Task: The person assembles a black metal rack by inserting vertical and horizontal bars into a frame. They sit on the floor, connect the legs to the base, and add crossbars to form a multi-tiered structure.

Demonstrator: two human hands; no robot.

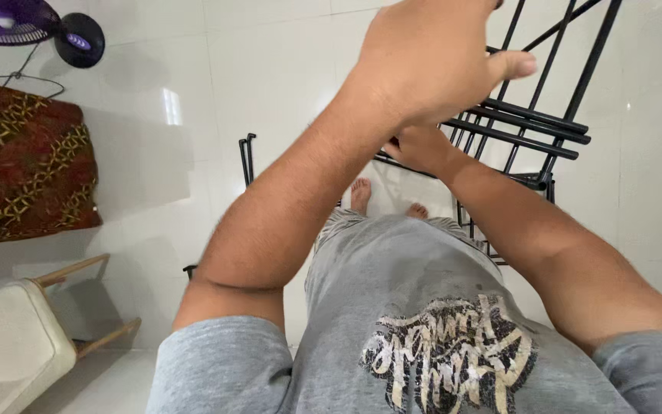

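A black metal folding rack [534, 123] stands on the white tiled floor in front of me. My left hand [438, 61] is raised over its upper bars with the back of the hand towards me and the thumb sticking out to the right. Its fingers are hidden, so whether they hold a bar is unclear. My right hand [421, 149] sits lower, partly covered by the left wrist, with its fingers wrapped around a lower bar of the rack. My bare feet [362, 195] show beneath the arms.
A purple standing fan [36, 27] is at the top left. A red and gold patterned cloth [21, 165] lies at the left. A white cushioned stool with wooden legs [17, 341] stands at the lower left.
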